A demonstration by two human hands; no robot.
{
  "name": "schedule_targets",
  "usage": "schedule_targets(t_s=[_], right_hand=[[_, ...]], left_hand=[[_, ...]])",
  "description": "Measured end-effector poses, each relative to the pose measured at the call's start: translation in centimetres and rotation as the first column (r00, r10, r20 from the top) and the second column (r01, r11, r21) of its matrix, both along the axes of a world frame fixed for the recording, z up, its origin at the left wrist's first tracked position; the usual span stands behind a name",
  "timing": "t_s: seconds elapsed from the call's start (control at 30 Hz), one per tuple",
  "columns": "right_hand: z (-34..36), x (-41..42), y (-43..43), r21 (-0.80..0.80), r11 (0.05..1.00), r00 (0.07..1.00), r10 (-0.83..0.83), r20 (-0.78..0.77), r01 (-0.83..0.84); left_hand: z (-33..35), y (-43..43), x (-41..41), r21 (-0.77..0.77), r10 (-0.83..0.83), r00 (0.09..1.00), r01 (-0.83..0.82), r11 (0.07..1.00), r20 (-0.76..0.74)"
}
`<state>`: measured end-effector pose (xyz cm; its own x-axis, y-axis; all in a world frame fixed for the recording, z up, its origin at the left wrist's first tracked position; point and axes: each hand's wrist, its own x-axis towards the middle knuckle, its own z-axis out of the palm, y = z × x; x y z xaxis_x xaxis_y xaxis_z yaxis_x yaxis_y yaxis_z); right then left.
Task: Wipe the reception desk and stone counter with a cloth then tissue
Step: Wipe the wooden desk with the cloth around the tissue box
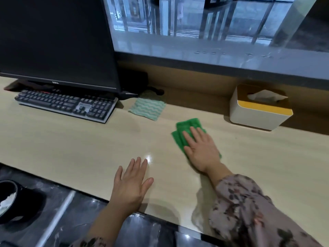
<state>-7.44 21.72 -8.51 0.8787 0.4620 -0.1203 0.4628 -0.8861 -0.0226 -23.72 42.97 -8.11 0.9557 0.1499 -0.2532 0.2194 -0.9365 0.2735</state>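
Note:
A folded green cloth (183,132) lies on the pale wooden reception desk (80,143). My right hand (201,150) presses flat on top of it, fingers together, covering its near half. My left hand (131,182) rests palm down on the bare desk near the front edge, fingers spread, holding nothing. A white tissue box with a yellow band (260,107) stands at the back right, a tissue sticking out of its top. The raised grey stone counter (222,49) runs along the back above the desk.
A black monitor (57,41) and a dark keyboard (65,104) occupy the left of the desk. A striped pale-green cloth (147,107) lies beside the keyboard. A black bin (10,202) sits on the dark floor at lower left.

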Motion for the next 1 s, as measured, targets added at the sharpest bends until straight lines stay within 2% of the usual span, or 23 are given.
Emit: schedule_targets(t_s=[0.1, 0.17, 0.3, 0.37, 0.5, 0.67, 0.87, 1.0], right_hand=[[-0.1, -0.2, -6.3, -0.008, 0.975, 0.975, -0.224, 0.005, 0.224], [0.0, -1.7, -8.6, -0.012, 0.95, 0.95, -0.312, 0.008, 0.312], [-0.1, -5.2, -6.7, 0.033, 0.901, 0.902, -0.432, -0.017, 0.432], [-0.5, -7.4, -3.3, 0.077, 0.922, 0.924, -0.382, 0.012, 0.38], [-0.6, -8.5, 3.1, 0.109, 0.992, 0.998, -0.063, -0.008, 0.063], [0.1, -1.7, 4.7, 0.037, 0.977, 0.976, 0.213, -0.049, -0.211], [-0.1, 7.5, 4.6, -0.003, 0.99, 0.989, 0.143, -0.036, -0.143], [0.2, 10.8, 2.3, -0.016, 1.0, 0.997, 0.006, -0.082, -0.007]], left_hand=[[0.2, -0.9, 0.8, 0.078, 0.016, 1.0, -0.015, 0.997, -0.016], [0.4, -1.3, 1.3, 0.117, 0.009, 1.0, -0.006, 0.993, -0.021], [0.3, -2.0, 1.8, 0.193, -0.003, 1.0, 0.009, 0.981, -0.031], [0.4, -2.8, 2.0, 0.241, 0.007, 0.996, 0.014, 0.97, -0.086], [1.9, -3.7, 2.7, 0.308, 0.042, 0.975, 0.028, 0.951, -0.219], [3.8, -4.2, 4.4, 0.346, 0.036, 0.984, 0.026, 0.938, -0.172], [3.6, -4.1, 7.9, 0.199, -0.135, 0.987, 0.149, 0.969, -0.082], [3.2, -3.9, 9.5, 0.142, -0.151, 0.988, 0.155, 0.978, -0.042]])
